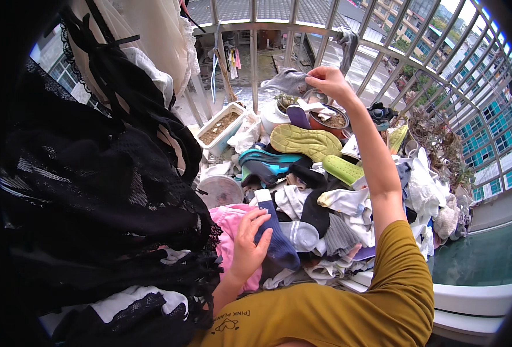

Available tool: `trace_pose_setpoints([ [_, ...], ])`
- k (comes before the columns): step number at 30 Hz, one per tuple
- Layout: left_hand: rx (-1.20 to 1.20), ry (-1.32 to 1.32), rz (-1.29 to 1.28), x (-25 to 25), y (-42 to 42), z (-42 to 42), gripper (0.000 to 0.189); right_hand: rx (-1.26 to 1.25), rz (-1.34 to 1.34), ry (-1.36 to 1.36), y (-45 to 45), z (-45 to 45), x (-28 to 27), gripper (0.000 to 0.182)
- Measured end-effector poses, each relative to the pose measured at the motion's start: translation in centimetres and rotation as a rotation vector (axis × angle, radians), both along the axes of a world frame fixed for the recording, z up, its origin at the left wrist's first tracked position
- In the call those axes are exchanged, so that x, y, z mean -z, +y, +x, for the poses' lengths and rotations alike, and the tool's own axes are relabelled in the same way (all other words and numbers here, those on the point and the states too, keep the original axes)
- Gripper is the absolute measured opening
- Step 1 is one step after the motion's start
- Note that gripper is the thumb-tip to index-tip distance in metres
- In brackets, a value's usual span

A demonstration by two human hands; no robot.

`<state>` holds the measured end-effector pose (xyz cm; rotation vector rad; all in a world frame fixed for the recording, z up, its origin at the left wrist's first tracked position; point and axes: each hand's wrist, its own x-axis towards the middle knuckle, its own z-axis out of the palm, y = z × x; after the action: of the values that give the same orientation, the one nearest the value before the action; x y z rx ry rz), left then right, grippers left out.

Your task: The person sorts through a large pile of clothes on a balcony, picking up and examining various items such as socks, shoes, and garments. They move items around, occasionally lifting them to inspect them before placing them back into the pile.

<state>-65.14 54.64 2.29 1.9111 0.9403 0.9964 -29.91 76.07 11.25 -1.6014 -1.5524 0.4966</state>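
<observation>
Out at arm's length, my right hand (330, 84) pinches the edge of a grey sock (287, 81) between thumb and fingertips, in front of the metal railing. My left hand (250, 236) rests low over the heap, its fingers apart, above a pink garment (224, 223) and beside a navy sock (277, 236) with a white cuff. I cannot tell whether its fingertips touch the sock. Close by lie a light grey striped sock (300, 235), a ribbed grey sock (341, 234) and a white sock with a yellowish toe (342, 200).
Black lace clothing (108, 182) hangs along the left. Beyond the socks lie a yellow-green insole (305, 141), a teal shoe (271, 165) and a lime-green clog (343, 170). A soil planter (221, 128) and a brown pot (331, 121) stand before the metal railing (290, 27).
</observation>
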Motion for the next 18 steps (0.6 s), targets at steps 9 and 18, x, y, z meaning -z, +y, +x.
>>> trace_pose_setpoints([
  [9, 0.055, 0.002, -0.033, 1.1, -0.6, 1.6, 0.025, 0.054, 0.022, -0.187, -12.6, 3.0, -3.5, 0.026],
  [18, 0.077, 0.016, -0.041, 0.7, -1.2, 1.1, 0.023, 0.786, 0.18, -0.752, 0.8, 6.8, -3.9, 0.059],
])
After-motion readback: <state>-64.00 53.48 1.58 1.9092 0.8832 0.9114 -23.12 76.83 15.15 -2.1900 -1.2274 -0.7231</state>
